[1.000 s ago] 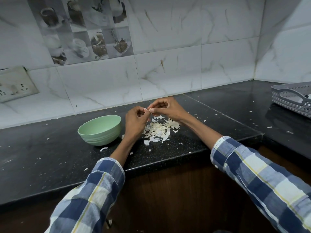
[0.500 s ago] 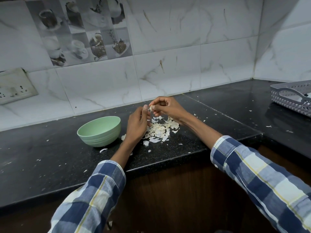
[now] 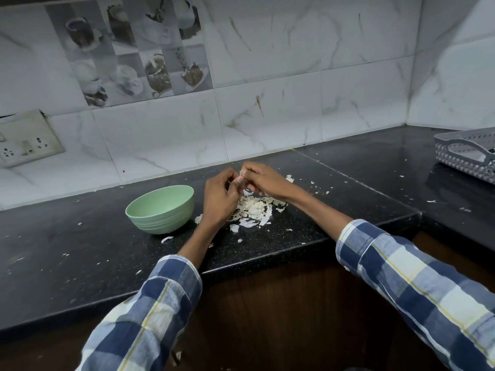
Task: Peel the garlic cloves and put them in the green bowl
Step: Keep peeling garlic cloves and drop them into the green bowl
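Observation:
A pale green bowl [image 3: 160,208] stands on the black counter; its inside is turned away from me and I cannot see its contents. To its right, my left hand [image 3: 219,198] and my right hand [image 3: 263,180] meet above a heap of white garlic peels [image 3: 254,210]. Both pinch one small garlic clove [image 3: 242,175] between their fingertips. The clove is mostly hidden by the fingers.
Peel scraps lie scattered over the black counter [image 3: 80,263]. A grey perforated basket [image 3: 468,153] sits at the far right. A wall socket [image 3: 24,140] is on the tiled wall at the left. The counter's front edge runs just under my forearms.
Both hands have stayed above the peel heap, working the clove; the fingers shifted slightly and closed tighter together. The bowl has not moved.

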Demonstrator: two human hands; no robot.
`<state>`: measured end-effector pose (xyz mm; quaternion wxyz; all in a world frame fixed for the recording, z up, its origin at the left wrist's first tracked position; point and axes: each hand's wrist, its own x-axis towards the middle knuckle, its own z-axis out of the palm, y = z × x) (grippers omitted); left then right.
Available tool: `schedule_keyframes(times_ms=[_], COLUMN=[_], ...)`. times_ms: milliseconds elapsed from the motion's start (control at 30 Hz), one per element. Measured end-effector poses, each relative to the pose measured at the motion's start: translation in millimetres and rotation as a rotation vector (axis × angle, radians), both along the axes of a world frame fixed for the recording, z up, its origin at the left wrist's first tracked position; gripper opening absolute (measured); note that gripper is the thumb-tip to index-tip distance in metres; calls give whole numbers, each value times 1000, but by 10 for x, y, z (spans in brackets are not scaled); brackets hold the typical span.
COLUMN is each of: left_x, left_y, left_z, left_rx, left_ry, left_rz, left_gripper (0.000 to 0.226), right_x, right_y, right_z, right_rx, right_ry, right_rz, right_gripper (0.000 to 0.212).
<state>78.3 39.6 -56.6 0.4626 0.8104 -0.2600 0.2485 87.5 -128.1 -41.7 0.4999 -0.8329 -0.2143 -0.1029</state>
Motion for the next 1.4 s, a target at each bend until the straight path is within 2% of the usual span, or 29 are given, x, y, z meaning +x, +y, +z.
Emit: schedule_keyframes(times_ms=[100,300,667,800,900,1033,1133,1267,1400], left_x=[4,15,12,31,42,35,48,65,78], left_y=[10,9,19,15,1,1,1,11,25], left_z=[15,62,54,55,54,37,25,13,11], left_rx=[-67,-166,-197,-256,-289,-303,-298,-287,-234], left_ry=[78,150,149,214,239,221,195,145,85], left_rz=[-54,-141,-198,-245,-263,-252,-199,-104,-14], left_gripper=[21,16,18,17,19,17,21,26,22], right_x=[-20,-33,-18,-4,-14,-39,-43,-14,10], right_y=[-2,-32,-33,-33,-40,-27,-42,-94,-143], right_z=[32,60,77,73,57,59,57,51,72], right_rx=[5,164,357,437,409,172,85,127,167], right_ry=[78,178,303,310,258,61,-63,-141,-204], right_rz=[54,157,211,209,193,47,-29,-76,-119], right_gripper=[28,29,27,26,23,22,21,7,11])
